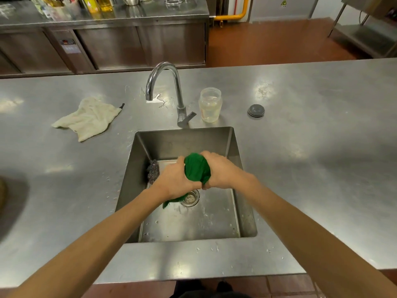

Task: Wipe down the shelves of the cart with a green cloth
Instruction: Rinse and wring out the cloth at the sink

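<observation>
A bunched green cloth (197,168) is held over the steel sink (234,145). My left hand (174,179) grips its left side and my right hand (217,168) grips its right side, the two hands pressed close together. A tail of the cloth hangs below my left hand near the drain (191,198). No cart is in view.
A curved faucet (165,82) stands behind the sink, no water running. A steel wool pad (153,171) lies in the sink's left corner. On the counter are a white rag (88,119), a clear jar (210,104) and a grey sink plug (256,110).
</observation>
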`<state>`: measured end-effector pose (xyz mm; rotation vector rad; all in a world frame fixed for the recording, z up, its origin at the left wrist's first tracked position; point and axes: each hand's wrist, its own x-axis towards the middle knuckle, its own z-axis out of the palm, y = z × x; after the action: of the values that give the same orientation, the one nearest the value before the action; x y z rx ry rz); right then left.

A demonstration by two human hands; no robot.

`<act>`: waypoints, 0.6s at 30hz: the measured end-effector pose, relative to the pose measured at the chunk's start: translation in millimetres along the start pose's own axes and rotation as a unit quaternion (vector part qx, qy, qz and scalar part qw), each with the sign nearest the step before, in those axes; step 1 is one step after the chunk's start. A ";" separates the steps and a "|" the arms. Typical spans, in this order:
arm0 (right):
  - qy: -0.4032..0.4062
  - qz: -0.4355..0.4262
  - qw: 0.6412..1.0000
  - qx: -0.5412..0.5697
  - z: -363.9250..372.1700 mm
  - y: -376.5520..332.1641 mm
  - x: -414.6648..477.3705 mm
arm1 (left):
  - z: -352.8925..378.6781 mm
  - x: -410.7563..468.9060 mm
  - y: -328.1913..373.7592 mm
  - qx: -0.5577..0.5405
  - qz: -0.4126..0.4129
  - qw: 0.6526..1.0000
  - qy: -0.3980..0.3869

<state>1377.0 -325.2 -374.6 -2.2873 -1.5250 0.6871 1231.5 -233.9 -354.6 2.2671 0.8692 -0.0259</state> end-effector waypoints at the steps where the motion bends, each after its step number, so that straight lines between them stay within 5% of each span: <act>1: -0.013 -0.007 0.999 0.034 -0.2 2.7 -4.5 | 3.5 -6.7 -4.4 -0.046 -0.016 0.999 -0.008; 7: -0.032 -0.006 0.937 0.347 -6.7 17.2 -34.6 | 8.7 -42.6 -28.3 -0.197 -0.086 0.977 -0.014; 14: 0.110 -0.014 0.969 0.219 -4.7 4.0 -52.9 | 4.0 -90.0 -29.0 -0.228 -0.128 0.965 0.023; 18: 0.114 -0.064 0.979 0.157 -12.1 -9.4 -58.7 | 7.7 -112.3 -29.6 -0.256 -0.153 0.954 0.036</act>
<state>1357.6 -375.6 -346.8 -1.9423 -1.3373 0.5624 1128.6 -288.0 -350.0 1.6481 1.1136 0.1292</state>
